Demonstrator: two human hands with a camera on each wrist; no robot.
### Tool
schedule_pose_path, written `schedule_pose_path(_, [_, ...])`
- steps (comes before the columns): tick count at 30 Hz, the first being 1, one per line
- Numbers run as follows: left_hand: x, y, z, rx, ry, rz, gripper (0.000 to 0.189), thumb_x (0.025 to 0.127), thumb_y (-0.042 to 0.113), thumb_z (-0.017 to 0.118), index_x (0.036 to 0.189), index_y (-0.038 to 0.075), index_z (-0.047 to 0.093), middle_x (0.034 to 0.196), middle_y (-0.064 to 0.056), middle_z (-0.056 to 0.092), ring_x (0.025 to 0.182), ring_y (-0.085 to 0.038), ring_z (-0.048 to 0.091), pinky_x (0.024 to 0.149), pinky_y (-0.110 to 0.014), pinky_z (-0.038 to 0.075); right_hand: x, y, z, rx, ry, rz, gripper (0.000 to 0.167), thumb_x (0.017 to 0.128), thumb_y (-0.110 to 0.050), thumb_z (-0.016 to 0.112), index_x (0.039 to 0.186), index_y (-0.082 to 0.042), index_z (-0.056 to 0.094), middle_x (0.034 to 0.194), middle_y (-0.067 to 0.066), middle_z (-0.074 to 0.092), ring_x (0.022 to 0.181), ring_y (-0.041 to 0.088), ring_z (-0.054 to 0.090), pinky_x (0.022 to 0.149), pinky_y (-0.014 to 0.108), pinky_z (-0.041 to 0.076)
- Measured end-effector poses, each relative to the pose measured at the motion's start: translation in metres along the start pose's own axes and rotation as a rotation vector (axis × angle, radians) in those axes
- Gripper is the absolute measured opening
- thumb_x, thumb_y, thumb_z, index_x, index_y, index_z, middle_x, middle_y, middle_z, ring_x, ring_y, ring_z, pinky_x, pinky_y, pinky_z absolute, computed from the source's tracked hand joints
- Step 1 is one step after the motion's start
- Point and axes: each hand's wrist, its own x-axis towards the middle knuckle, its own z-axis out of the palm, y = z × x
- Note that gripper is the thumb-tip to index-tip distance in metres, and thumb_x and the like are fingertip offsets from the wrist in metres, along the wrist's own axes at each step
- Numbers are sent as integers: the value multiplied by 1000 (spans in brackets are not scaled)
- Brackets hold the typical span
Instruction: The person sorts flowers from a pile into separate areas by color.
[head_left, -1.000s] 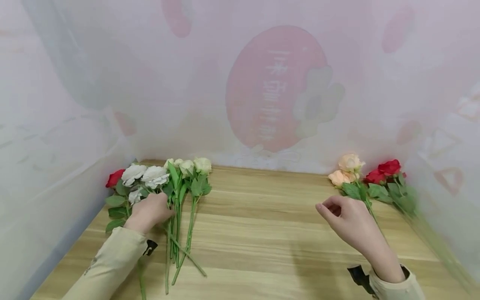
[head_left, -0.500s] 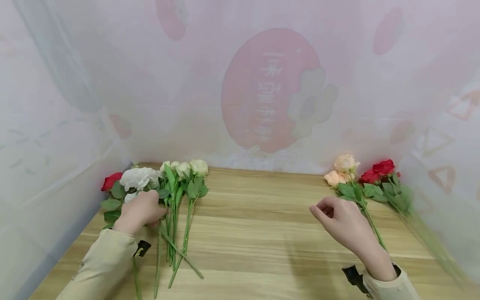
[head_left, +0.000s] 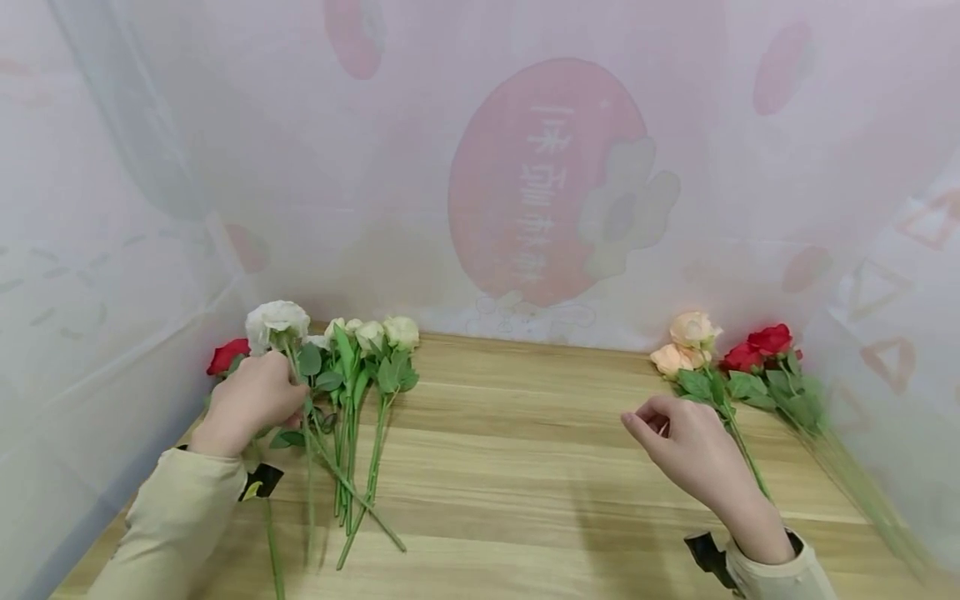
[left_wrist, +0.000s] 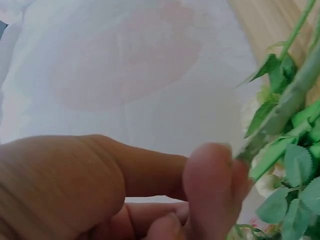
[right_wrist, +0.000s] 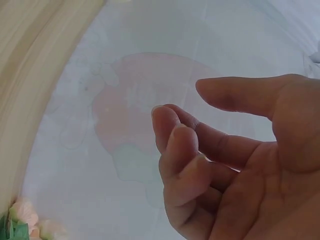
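A white flower (head_left: 276, 323) is being held upright over the far left part of the desk (head_left: 525, 467). Its round, full head is being made up of many ruffled petals, with a pale green underside being shown where the stem (head_left: 310, 492) is being joined. The stem is being pinched a little below the head in the grip of the left hand (head_left: 251, 400), between thumb and fingers. In the left wrist view, the stem is being seen close up: thick, pale green and mottled, being slanted upward to the right. Below the hand it is being blurred in the head view. Whether the green leaves beside it are being borne by this stem cannot be told.

Just to the right, cream roses (head_left: 378, 333) are being laid out with their green stems partly crossed. To the left, a red flower (head_left: 227, 357) is being partly hidden by the hand.

Well apart, the right hand (head_left: 697, 442) is being held above the desk; its grip is being left released, the fingers loosely curled and the thumb apart. Near it, peach flowers (head_left: 684, 342) and red roses (head_left: 759, 347) are being supported by the desk. Behind everything, a pale backdrop (head_left: 375, 167) is being patterned by a large pink shape (head_left: 495, 183).
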Motion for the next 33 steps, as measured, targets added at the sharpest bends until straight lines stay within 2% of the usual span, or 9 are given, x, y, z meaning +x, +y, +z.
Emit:
schedule_pose_path(3, [-2,0,-5,-30,50,33,40,91,12,46,53,13,56,54,3,61,49,-20,51,43,-31,31,1,0,1,3,-3,7,23,97,-33,64,91,-13,71,73,-6,61,65,10,56,59,34,46])
schedule_pose_path(6, [-3,2,-6,-55,92,96,42,95,15,46,54,13,55,54,3,61,46,-19,49,43,-30,29,1,2,2,2,-5,19,21,97,-31,65,92,-12,71,74,-6,62,65,10,56,59,34,47])
schedule_pose_path(12, [-5,12,-4,-100,150,208,42,102,21,49,63,15,65,57,6,60,45,-18,45,46,-31,33,5,5,5,-1,-24,58,24,97,-32,65,92,-10,72,74,-5,63,65,11,57,58,34,47])
schedule_pose_path(18, [-2,27,8,-208,195,275,39,103,35,52,75,16,70,64,6,64,51,-17,54,48,-32,36,8,9,8,21,-29,55,22,96,-30,65,91,-9,72,72,-4,62,64,13,56,58,34,46])
schedule_pose_path(22, [-2,38,21,-319,232,323,33,102,36,55,89,12,74,68,4,66,52,-18,56,46,-31,40,9,8,12,65,-42,48,22,97,-31,65,92,-10,72,73,-4,62,64,14,55,59,34,46])
schedule_pose_path(27, [-3,54,40,-522,202,376,29,101,32,57,100,7,73,73,-1,67,58,-19,62,50,-31,50,9,2,25,178,-70,3,18,97,-28,65,96,-12,73,79,-5,64,70,14,58,61,33,48])
schedule_pose_path(33, [-14,76,62,-730,131,454,23,99,27,61,98,7,73,74,-7,68,61,-20,64,52,-31,53,7,-14,44,403,-145,-81,21,97,-29,65,103,-9,72,88,-1,67,76,18,63,61,33,54])
